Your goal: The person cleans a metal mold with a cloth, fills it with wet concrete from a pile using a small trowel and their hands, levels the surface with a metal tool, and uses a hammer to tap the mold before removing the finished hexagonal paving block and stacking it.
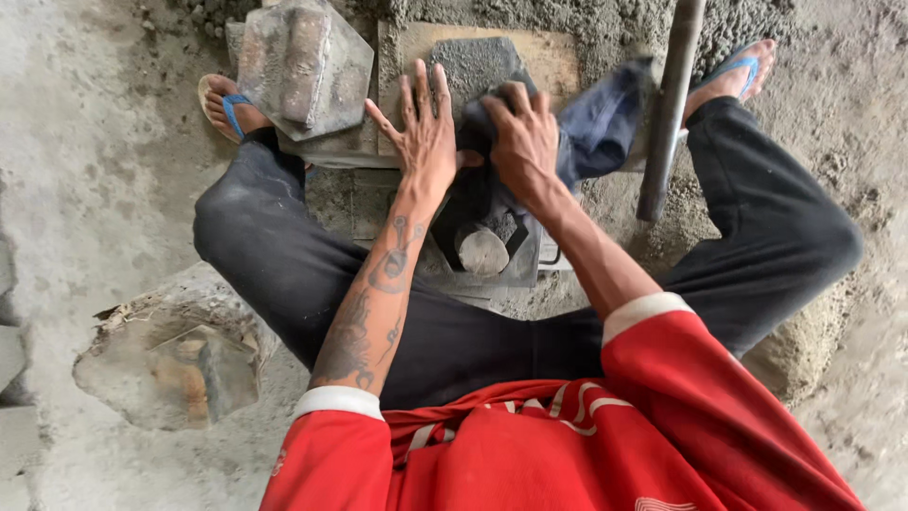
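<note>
Grey metal mould — dark cloth in right hand; left hand spread flat.

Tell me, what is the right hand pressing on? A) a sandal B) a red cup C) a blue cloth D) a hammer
C: the right hand is bunched on a dark blue cloth lying over the metal mould, while the left hand is spread flat beside it.

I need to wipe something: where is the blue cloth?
In the head view, the blue cloth lies upper centre-right, under the right hand, left of the metal pipe.
</note>
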